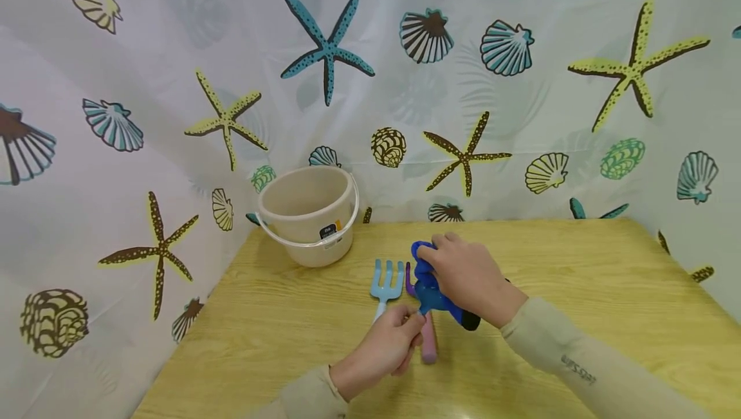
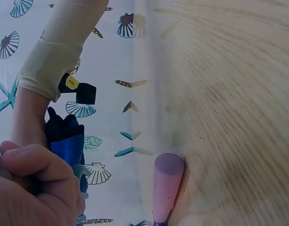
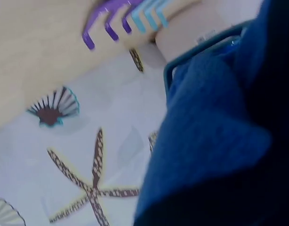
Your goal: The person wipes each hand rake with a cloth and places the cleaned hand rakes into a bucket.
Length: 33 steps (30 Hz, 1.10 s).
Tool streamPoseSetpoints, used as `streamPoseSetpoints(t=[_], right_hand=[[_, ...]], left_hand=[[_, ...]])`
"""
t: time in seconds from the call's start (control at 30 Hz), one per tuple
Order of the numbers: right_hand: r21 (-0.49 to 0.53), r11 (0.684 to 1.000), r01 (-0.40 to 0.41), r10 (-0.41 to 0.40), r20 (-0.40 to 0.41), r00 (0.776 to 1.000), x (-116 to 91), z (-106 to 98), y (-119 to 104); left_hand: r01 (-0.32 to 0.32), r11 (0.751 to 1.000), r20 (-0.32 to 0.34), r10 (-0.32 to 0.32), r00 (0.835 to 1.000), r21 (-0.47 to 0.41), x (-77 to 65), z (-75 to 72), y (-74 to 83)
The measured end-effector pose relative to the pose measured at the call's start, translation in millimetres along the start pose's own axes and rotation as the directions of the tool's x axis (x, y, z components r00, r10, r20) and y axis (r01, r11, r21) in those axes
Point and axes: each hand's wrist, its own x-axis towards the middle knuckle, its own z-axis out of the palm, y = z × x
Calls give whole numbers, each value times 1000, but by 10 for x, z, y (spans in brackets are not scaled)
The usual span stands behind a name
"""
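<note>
My left hand (image 1: 384, 340) grips a blue hand trowel (image 1: 429, 298) by its handle, low over the table. With my right hand (image 1: 466, 274) I hold a blue and black cloth (image 1: 424, 266) against the trowel's blade, and the cloth hides much of the blade. In the right wrist view the cloth (image 3: 205, 122) bulges over the trowel's teal edge (image 3: 201, 47). Below my hands lies a small purple hand rake (image 1: 410, 280) with a pink handle (image 1: 428, 345). A light blue hand rake (image 1: 386, 285) lies beside it, its handle partly behind my left hand.
A beige bucket (image 1: 307, 229) with a white carrying handle stands at the back left of the wooden table (image 1: 567, 277). A white curtain (image 1: 382, 97) printed with starfish and shells hangs behind the table and along both sides.
</note>
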Motion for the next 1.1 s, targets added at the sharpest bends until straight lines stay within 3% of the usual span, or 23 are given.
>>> streamPoseSetpoints(t=[0.1,0.2,0.37,0.6,0.73,0.9,1.1], right_hand=[[-17,1000,-9,8,-60,998,21,-36,49],[56,997,-46,50,-71,996,36,-96,77],[253,967,-35,20,62,998,60,-159,-18],[340,940,-36,-35,200,979,77,-191,-123],[292,955,-59,-10,227,974,83,-165,-130],[133,990,-56,24,226,974,117,-68,-127],[16,1000,-26,23,144,989,124,-42,-112]], left_hand=[[-1,1000,0,1,1000,-8,-9,-42,17],[-2,1000,4,2,1000,-11,-20,-80,36],[-19,1000,1,19,1000,2,-19,-121,43],[-11,1000,18,11,1000,1,-8,-116,12],[-4,1000,3,4,1000,30,-15,-94,-5],[-37,988,-18,40,999,149,-29,-82,-23],[-40,986,-24,45,999,163,-21,-93,-19]])
